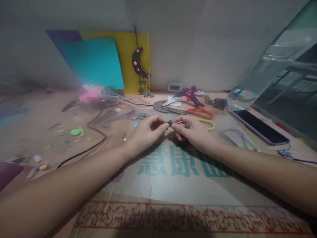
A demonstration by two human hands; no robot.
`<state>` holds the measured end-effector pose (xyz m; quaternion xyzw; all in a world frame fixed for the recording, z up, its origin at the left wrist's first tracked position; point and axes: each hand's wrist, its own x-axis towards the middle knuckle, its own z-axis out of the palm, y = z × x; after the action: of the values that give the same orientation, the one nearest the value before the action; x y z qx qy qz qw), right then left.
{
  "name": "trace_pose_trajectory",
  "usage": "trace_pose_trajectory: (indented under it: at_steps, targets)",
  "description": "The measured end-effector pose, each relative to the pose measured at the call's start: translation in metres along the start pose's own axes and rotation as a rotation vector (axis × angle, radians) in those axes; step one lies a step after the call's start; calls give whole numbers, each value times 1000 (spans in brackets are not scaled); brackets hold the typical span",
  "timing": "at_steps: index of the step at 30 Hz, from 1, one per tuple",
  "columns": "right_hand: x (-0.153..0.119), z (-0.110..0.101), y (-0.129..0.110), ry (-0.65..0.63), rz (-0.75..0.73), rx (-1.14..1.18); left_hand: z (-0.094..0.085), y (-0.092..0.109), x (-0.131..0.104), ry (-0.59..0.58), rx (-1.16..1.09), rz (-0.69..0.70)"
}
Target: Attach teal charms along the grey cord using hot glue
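Note:
My left hand (152, 129) and my right hand (190, 130) meet above the sheet, fingertips pinched from both sides on one small dark-teal piece (170, 123). The fingers cover most of it, so its exact kind is unclear. Just left of my left hand lie small teal bits (141, 116). Behind my right hand is a pair of scissors or pliers with orange handles (201, 113), and a yellow handle (209, 123) shows beside the wrist. A dark crescent moon ornament (137, 63) with pink dots and dangling small teal pieces stands against the yellow card.
Purple, turquoise (94, 62) and yellow card (128, 66) lean on the wall. A glue gun (190, 96) with a lit red light sits at the back, its black cable (96, 147) crossing leftward among coloured scraps. At right are a phone (261, 127), grey cord (219, 103) and clear plastic container (260, 76).

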<state>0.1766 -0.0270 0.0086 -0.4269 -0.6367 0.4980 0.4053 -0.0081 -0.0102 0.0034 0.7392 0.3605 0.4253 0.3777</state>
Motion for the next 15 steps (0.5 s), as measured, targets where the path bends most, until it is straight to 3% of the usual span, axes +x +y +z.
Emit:
trace_pose_trajectory:
  at_steps: [15]
  targets:
    - [-3,1,-7,65,-25,-207,0,4,0,-34,-15,-66]
